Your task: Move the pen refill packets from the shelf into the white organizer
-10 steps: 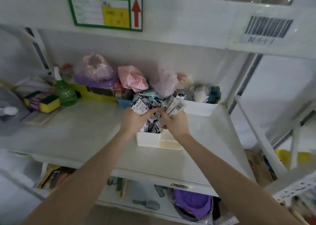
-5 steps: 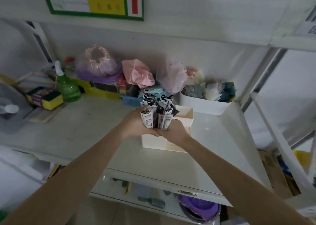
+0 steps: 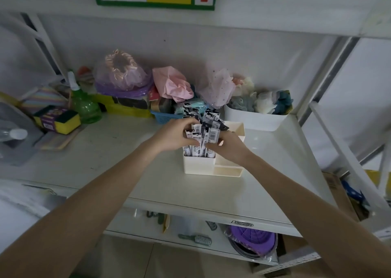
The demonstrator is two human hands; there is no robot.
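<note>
Head view, the only cam I have. Left hand (image 3: 172, 135) and right hand (image 3: 229, 145) sit either side of a bundle of pen refill packets (image 3: 203, 134), fingers of both curled round it and holding it upright. Lower ends of the packets are inside the tall front-left compartment of the white organizer (image 3: 198, 164); upper ends stick out well above the rim and fan out a bit. Organizer stands on the white shelf (image 3: 137, 172), just in front of a white bin (image 3: 254, 120) w/ soft items.

Status, my judgement: bundle is seated in the compartment but not let go; hands appear to be squaring it up. What's left: settle packets, let go, withdraw. I see no loose refill packets elsewhere on the shelf, though clutter at the back could hide some, so I can't confirm all are moved. Other organizer compartments are partly hidden by the right hand; what shows of them looks empty.

Also noted: green spray bottle (image 3: 84, 106), sponge pack (image 3: 57, 119) and blue basket (image 3: 165, 117) further back, all apart from the work.

Risk: the fanned tops could topple out on release.
</note>
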